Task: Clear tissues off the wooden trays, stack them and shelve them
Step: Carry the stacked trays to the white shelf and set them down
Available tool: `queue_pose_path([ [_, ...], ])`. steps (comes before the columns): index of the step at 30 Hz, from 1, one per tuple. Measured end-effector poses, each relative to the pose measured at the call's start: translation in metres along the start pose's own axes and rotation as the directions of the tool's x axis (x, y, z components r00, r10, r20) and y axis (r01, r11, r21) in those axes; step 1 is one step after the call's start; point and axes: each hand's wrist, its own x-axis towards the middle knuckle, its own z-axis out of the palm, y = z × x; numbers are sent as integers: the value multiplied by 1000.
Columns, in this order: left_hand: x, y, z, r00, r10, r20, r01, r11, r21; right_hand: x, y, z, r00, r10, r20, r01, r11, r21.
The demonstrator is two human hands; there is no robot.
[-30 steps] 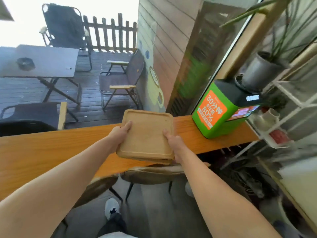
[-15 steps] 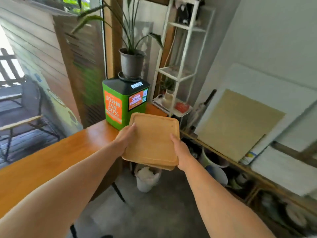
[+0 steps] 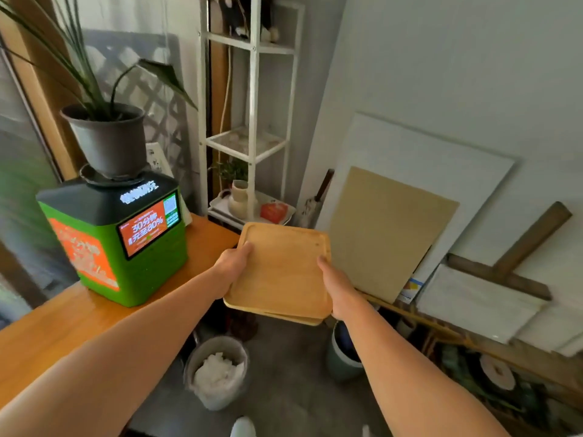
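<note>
Wooden trays (image 3: pixel 280 269), stacked one upon another, are held in the air in front of the person, above the floor and just past the end of the wooden counter (image 3: pixel 63 323). The edge of a lower tray shows beneath the near rim of the top one; how many lie in the stack cannot be counted with certainty. The top tray's surface is bare. The left hand (image 3: pixel 232 266) grips the left edge, thumb lying on the upper face and the other fingers hidden underneath. The right hand (image 3: pixel 339 287) grips the right edge in the same manner, thumb on top, fingers curled below.

On the counter stands a green kiosk box (image 3: pixel 126 247) with a lit orange screen, and a grey plant pot (image 3: pixel 107 140) rests on its black top. Beyond the trays rises a white shelf unit (image 3: pixel 252 121); its low shelf carries a cream vase (image 3: pixel 238 198) and a red item too blurred to identify. Flat boards (image 3: pixel 388 228) lean against the wall at right. On the floor below sits a grey bin (image 3: pixel 217 370) holding crumpled white tissue, with a teal bucket (image 3: pixel 342 357) beside it.
</note>
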Motion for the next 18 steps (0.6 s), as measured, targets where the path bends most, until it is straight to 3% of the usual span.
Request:
queue_pose_path([
  [5,92,80,21,998,21,55,-24,998,59,92,-79,-2,999,0,-32,1,1000,27],
  [10,159,159,37,993,117,22,-118,991,70,160,-161,-10,999,-18,-26,19,999,28],
  [18,250,243,48,995,97,-26,-95,994,50,258,-264,-4,1000,-30,9,30,999,-28],
])
